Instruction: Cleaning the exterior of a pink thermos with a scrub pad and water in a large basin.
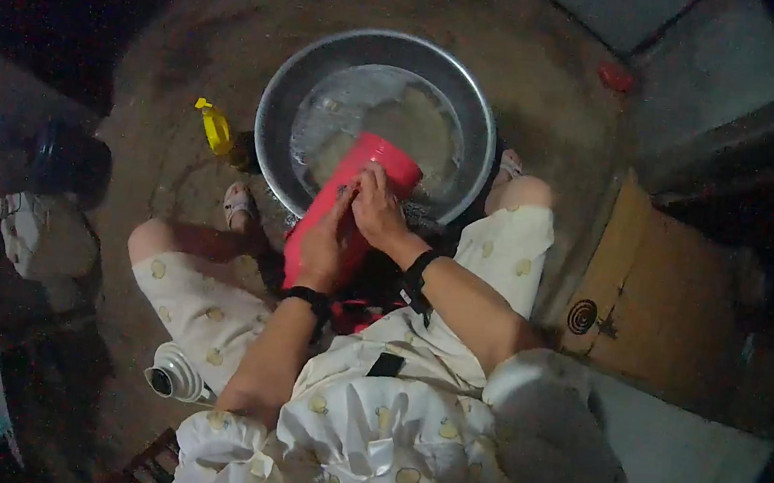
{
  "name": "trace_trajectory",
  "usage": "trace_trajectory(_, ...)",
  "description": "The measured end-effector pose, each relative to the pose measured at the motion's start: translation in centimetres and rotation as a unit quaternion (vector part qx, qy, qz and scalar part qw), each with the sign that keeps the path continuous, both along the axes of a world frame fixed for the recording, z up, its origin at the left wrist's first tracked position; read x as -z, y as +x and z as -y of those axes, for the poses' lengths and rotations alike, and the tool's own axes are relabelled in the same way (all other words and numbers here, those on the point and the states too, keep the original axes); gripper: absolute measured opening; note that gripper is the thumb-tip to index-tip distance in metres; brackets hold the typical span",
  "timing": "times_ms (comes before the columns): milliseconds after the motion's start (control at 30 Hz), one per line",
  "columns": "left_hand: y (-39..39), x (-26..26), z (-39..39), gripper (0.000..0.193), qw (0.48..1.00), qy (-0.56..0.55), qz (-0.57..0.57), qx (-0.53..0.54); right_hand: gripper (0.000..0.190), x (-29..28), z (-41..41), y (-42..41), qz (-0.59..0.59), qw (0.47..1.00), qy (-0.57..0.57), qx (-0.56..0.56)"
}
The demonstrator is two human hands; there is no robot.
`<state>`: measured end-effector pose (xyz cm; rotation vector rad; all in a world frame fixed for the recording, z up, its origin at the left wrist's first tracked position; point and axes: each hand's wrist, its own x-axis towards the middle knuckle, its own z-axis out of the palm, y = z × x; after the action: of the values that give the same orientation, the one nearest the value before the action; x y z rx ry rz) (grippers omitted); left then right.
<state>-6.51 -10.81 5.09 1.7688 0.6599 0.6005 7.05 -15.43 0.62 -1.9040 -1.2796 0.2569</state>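
A red cylindrical container (387, 156) is tilted over the near rim of a large round metal basin (274, 91). Cloudy water with some foam (371, 85) lies in the basin. My left hand (326, 244) lies along the container's upper side, its fingers pointing at the basin. My right hand (378, 207) rests against the container further up, with bent fingers close to the left fingertips. Whether either hand grips the container or only presses on it does not show. The container's underside is hidden.
A yellow bottle (217, 130) stands left of the basin on the brown floor (191, 54). Beside my left leg is a white vacuum flask (175, 373). A cardboard box (658, 299) is at the right, and a small red object (615, 77) lies further back.
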Motion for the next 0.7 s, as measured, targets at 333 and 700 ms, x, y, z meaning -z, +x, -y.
trace_trajectory(333, -1.0, 4.6, -3.6, 0.057, 0.992, 0.086, -0.082, -0.034, 0.048, -2.8, 1.6, 2.1, 0.151, 0.985, 0.041, -0.067)
trace_trajectory(700, -0.4, 3.6, -3.3, 0.062, 0.957, 0.090, -0.267, -0.063, 0.051, 0.3, 0.9, 3.5, 0.128, 0.981, 0.036, -0.141)
